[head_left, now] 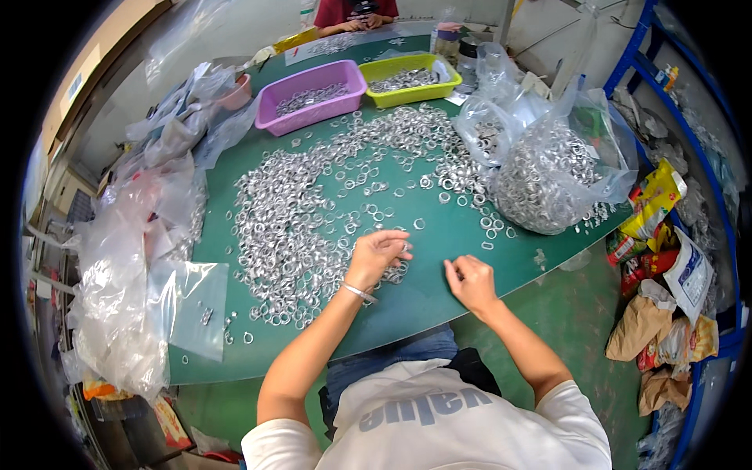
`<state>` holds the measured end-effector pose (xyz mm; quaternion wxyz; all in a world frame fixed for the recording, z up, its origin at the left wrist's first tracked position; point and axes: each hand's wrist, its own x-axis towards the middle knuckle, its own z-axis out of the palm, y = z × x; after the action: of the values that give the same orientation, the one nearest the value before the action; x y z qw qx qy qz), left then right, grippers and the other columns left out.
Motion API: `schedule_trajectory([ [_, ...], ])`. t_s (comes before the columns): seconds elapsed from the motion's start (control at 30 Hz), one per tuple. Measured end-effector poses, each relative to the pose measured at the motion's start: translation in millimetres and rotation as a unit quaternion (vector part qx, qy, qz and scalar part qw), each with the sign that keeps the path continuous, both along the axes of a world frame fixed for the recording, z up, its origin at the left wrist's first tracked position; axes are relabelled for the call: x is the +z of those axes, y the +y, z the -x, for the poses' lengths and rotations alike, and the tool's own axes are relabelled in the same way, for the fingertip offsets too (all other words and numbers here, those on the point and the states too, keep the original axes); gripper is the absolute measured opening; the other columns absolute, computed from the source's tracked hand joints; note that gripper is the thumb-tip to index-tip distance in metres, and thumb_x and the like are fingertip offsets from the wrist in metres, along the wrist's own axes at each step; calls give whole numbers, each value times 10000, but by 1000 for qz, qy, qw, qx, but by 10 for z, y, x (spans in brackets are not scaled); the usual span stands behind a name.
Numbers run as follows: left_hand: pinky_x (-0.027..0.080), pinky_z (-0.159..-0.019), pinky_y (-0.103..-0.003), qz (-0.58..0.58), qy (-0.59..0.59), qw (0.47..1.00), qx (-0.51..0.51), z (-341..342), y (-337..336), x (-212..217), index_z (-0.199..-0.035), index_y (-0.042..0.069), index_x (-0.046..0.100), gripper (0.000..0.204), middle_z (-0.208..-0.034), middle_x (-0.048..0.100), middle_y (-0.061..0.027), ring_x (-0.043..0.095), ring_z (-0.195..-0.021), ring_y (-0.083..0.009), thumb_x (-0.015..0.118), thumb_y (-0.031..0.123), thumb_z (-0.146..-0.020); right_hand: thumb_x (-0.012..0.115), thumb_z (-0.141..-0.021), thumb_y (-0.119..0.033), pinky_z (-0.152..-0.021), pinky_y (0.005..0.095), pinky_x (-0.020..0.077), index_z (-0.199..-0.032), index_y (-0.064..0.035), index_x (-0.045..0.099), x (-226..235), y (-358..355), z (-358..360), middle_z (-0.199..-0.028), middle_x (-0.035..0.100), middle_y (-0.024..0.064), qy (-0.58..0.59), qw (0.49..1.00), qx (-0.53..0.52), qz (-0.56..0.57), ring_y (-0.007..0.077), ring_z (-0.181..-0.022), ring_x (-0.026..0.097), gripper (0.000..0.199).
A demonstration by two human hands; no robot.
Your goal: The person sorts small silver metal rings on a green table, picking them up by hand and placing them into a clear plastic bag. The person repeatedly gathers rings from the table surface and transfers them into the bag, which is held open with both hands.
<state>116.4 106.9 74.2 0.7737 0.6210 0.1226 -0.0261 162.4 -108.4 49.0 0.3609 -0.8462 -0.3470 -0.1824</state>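
A wide spread of small silver metal rings [313,204] covers the middle of the green table [439,258], thickest on the person's left side and thinning toward the near edge. The left hand [377,252] rests palm down on the near fringe of that spread, fingers curled together over a small cluster of rings; whether any ring is pinched under them cannot be told. A thin bracelet [359,293] circles that wrist. The right hand [470,280] lies just beside it on bare table, near the table's edge, fingers bent inward and thumb close to the forefinger; what it holds, if anything, is too small to see. A few loose rings lie between and just beyond the two hands.

Farther out on the right, a large clear plastic bag [560,176] bulges with more rings and spills some at its base. At the far side stand a purple basket [312,95] and a yellow-green basket [409,78], side by side, each holding rings. Along the left edge lie crumpled clear bags [133,258] and one flat small clear bag [196,309]. Another person's hands [362,22] show at the table's far end. Snack wrappers and paper bags [662,298] are heaped on the floor to the right.
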Motion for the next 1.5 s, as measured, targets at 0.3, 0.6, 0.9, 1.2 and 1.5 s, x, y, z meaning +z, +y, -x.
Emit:
schedule_trajectory([
  [0.3, 520, -865, -287, 137, 20, 990, -14, 264, -47, 130, -1215, -74, 474, 360, -1142, 573, -181, 599, -1038, -258, 536, -30, -863, 602, -875, -194, -369, 216, 246, -687, -50, 498, 218, -3, -327, -509, 435, 23, 612, 638, -17, -467, 97, -403, 387, 259],
  [0.6, 520, -855, -282, 107, 21, 994, 6, 300, -50, 73, -1213, -68, 479, 368, -1159, 566, -180, 604, -1032, -256, 545, -39, -853, 578, -877, -256, -380, 288, 346, -796, -32, 525, 173, -167, -435, -578, 477, 69, 659, 624, 111, -405, 176, -515, 483, 245],
  [0.9, 524, -808, -278, 56, -68, 995, 44, 415, 66, -183, -1185, -35, 526, 352, -1110, 594, -145, 626, -962, -207, 583, -12, -838, 667, -786, -261, -537, 438, 463, -930, -53, 513, 139, -191, 228, -791, 619, 132, 52, 964, 10, 261, 354, -684, 608, 296],
  [1.2, 516, -772, -245, 74, -69, 992, 73, 434, 139, -325, -1150, -39, 546, 307, -1047, 620, -102, 631, -917, -153, 565, -6, -846, 550, -792, 26, -559, 326, 458, -849, 24, 603, 241, -224, -87, -681, 610, 169, 197, 978, 45, 51, 257, -594, 613, 78],
  [1.5, 523, -764, -256, 54, -67, 992, 92, 481, 183, -306, -1167, -44, 528, 311, -1068, 607, -122, 630, -908, -159, 541, 6, -860, 522, -905, -59, -754, 282, 471, -1053, 47, 593, 1721, -1057, -837, -989, 637, 123, -183, 969, -90, -136, 174, -851, 596, 195],
])
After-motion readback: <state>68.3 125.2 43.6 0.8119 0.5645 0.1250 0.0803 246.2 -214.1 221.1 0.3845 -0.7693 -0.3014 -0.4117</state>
